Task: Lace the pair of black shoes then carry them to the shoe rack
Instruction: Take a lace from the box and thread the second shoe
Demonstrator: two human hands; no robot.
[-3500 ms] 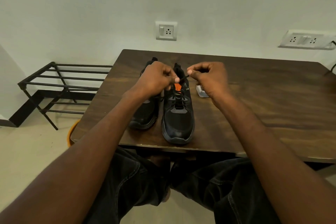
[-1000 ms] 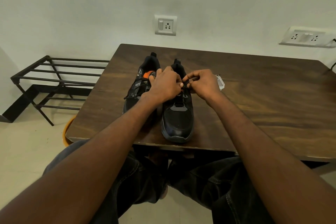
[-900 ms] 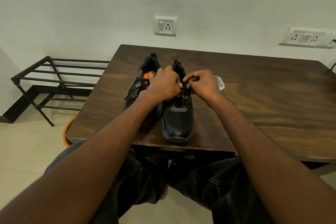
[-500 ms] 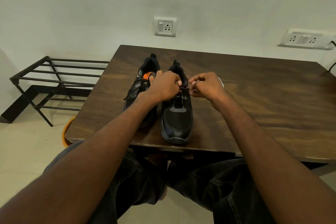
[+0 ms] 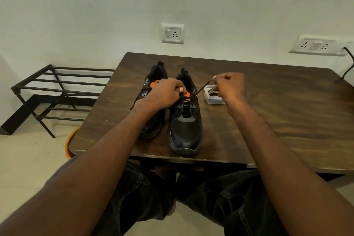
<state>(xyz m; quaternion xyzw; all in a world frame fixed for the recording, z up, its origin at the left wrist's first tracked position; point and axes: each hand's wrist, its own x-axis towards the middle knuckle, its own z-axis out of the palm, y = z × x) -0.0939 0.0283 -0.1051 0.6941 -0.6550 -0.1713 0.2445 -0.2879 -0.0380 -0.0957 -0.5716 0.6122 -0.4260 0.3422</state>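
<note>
- Two black shoes are seen side by side on the dark wooden bench [image 5: 268,113], with their toes pointed at the person.
- The right shoe [image 5: 185,120] is black with grey patches, and a bit of orange is shown at the top of its tongue. Black lace is crossed over its middle.
- The left shoe [image 5: 153,101] is black too, with an orange patch on its tongue. Much of it is hidden by the left arm. A loose bit of black lace is seen hanging off its left side.
- The left hand [image 5: 164,95] is curled at the top of the right shoe, near the orange patch. Something is pinched at its fingertips, most likely the lace, but this cannot be told for sure.
- The right hand [image 5: 229,87] is closed in a fist and is blurred. The end of the lace [image 5: 204,87] is pinched in it. The lace is pulled tight in a straight line from the top of the right shoe up to this hand.
- The right hand is held up and to the right of the shoe, not touching it.
- A small clear box [image 5: 213,97] is set on the bench just beside the right shoe, partly hidden behind the right hand.
- A black metal shoe rack [image 5: 57,86] is stood on the floor, left of the bench, by the wall.
- Two wall sockets are fixed on the wall behind the bench.
</note>
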